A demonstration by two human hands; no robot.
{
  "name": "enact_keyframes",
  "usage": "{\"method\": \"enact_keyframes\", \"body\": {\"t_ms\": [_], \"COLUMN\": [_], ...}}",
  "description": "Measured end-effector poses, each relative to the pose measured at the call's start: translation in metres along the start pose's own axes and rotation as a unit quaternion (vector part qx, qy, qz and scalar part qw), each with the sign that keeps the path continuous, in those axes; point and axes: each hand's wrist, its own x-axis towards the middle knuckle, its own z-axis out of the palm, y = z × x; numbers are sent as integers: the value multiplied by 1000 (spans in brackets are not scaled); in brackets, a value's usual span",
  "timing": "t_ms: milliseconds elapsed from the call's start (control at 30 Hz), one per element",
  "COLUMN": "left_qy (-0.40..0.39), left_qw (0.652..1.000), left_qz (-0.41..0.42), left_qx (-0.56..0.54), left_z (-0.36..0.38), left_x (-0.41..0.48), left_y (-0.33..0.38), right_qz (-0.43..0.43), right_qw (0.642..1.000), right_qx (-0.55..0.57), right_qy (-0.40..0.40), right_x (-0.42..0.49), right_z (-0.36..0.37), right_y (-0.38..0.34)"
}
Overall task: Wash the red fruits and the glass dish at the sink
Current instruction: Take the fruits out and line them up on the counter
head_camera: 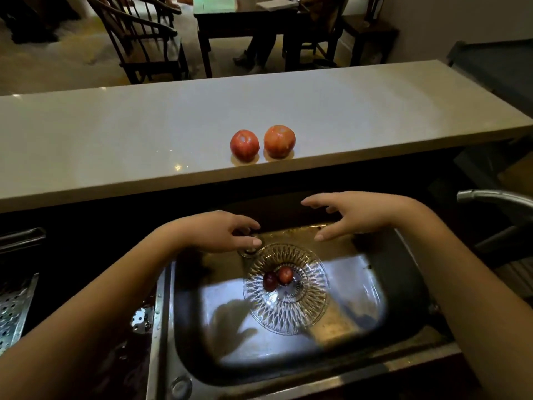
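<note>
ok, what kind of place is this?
Likely a home kitchen: a steel sink with a faucet, a raised counter behind it, and a dining table with chairs beyond.

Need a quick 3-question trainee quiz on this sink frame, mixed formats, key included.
1. True or false: the glass dish lies inside the sink.
2. How many small dark red fruits lie in the dish? A: one. B: two. C: four.
3. Fill in: the two large red fruits rest on the ____.

Key: 1 true; 2 B; 3 counter.
</note>
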Motion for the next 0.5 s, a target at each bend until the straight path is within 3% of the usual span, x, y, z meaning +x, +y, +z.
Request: {"method": "enact_keyframes", "body": {"t_ms": [300,500], "left_qy": [-105,-160], "left_qw": [994,987], "left_qz": [-3,-4], "left_qx": [38,17], "left_z": [67,125], "left_x": [67,111], "left_y": [-26,-51], "right_qz": [76,96], "right_qw": [985,978], "right_qx": [38,73], "right_qy": [-151,-171], "right_x": [45,82], "right_z": [79,142], "right_y": [46,81]}}
